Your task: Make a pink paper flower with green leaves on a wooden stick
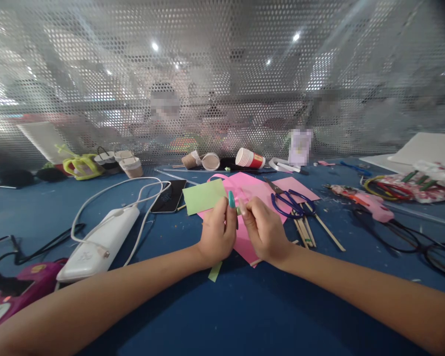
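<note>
My left hand (218,231) and my right hand (264,230) meet at the middle of the blue table (222,306), fingers pinched together on a small green paper strip (215,271) whose end hangs below the left wrist. Both hands hover over pink paper sheets (252,193). A light green paper sheet (203,196) lies just beyond the left hand. Blue-handled scissors (291,203) rest on the pink paper to the right, beside several wooden sticks (307,230).
A white power bank (100,244) with cables and a black phone (168,196) lie at left. Paper cups (249,158) sit near the perforated metal screen (222,74). A pink glue gun (373,205), black glasses (430,249) and wrapped packets (422,185) are at right.
</note>
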`<state>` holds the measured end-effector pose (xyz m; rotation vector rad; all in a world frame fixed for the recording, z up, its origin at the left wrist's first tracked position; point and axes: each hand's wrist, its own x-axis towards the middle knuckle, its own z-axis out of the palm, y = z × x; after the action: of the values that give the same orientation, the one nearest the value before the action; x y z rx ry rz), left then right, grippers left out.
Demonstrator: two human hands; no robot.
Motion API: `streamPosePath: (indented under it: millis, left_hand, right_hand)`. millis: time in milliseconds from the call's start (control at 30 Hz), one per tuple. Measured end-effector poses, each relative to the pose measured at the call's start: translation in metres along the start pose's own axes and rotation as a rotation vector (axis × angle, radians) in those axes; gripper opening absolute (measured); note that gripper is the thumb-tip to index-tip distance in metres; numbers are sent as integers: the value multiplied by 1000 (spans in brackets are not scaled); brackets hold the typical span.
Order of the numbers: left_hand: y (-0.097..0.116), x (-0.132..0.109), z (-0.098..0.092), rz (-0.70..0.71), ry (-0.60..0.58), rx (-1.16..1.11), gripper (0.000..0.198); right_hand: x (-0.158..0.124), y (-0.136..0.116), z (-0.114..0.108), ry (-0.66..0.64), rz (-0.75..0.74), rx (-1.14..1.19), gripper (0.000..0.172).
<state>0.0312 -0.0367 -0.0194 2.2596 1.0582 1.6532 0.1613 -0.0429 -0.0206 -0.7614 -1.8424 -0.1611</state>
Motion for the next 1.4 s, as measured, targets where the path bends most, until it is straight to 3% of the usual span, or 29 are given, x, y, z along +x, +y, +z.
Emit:
streamPosePath:
  millis: [267, 767, 933, 1100, 1167, 1300, 1400]
  left_hand:
    - [-1, -2, 0, 63, -10, 58, 22]
    - [-2, -5, -1, 78, -7, 56, 23]
    - [-6, -6, -2, -13, -54, -144, 29]
    - [-13, 0, 1, -75, -157, -360, 33]
    - [-15, 2, 1, -68, -188, -366, 30]
    - [-15, 4, -2, -27, -132, -269, 26]
    - [-19, 8, -7, 112, -99, -144, 23]
  right_hand:
    - [2, -5, 0, 7, -60, -21, 21]
    - [0, -5, 0, -27, 2, 58, 21]
    - [0, -2, -2, 3, 131, 211, 24]
    - [3, 1, -1, -15, 83, 334, 25]
    - [3, 3, 1, -35, 90, 347, 26]
    - [1, 5, 5, -62, 139, 319, 26]
    - [-2, 5, 5, -76, 152, 292, 25]
